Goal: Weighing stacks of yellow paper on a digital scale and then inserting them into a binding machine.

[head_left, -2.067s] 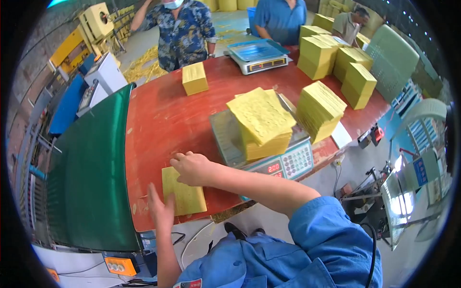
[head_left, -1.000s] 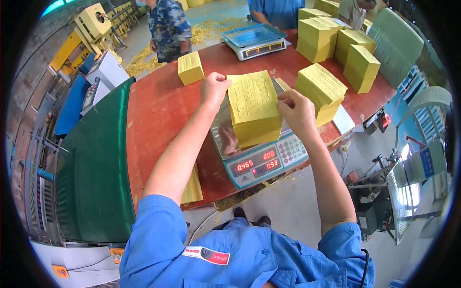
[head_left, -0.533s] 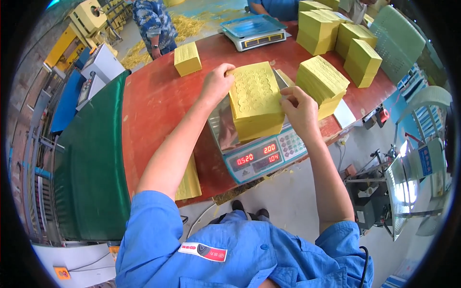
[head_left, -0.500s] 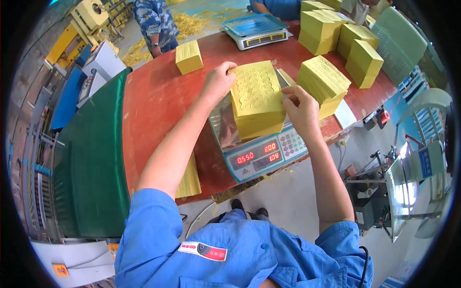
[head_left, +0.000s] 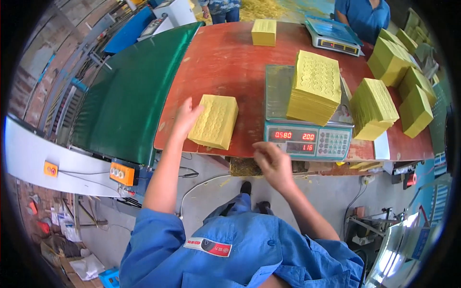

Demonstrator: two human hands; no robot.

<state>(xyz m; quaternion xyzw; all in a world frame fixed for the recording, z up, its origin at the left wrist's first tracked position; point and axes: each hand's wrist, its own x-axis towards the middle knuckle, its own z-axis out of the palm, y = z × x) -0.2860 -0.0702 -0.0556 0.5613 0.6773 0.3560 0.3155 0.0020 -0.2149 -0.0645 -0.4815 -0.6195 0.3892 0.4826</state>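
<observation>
A stack of yellow embossed paper sheets (head_left: pixel 214 120) lies near the table's front edge. My left hand (head_left: pixel 186 119) is at its left side, fingers extended and apart, thumb near the stack's edge; it does not grip the stack. My right hand (head_left: pixel 274 165) hangs at the front edge, right of that stack, loosely curled, with nothing visible in it. A taller yellow paper stack (head_left: pixel 317 79) stands on the digital scale (head_left: pixel 278 108), whose red display is lit. Neither hand touches the stack on the scale.
More yellow paper stacks (head_left: pixel 374 105) stand on the red table (head_left: pixel 230 62) at the right, and a small one (head_left: pixel 264 32) at the back. A second scale (head_left: pixel 333 36) sits at the far edge near a person in blue (head_left: pixel 362 14). A green conveyor belt (head_left: pixel 129 86) adjoins the left.
Both hands have left the stack on the scale and come toward the front edge, the left now beside the nearer stack. The view has swung left, and the scale's display reads differently.
</observation>
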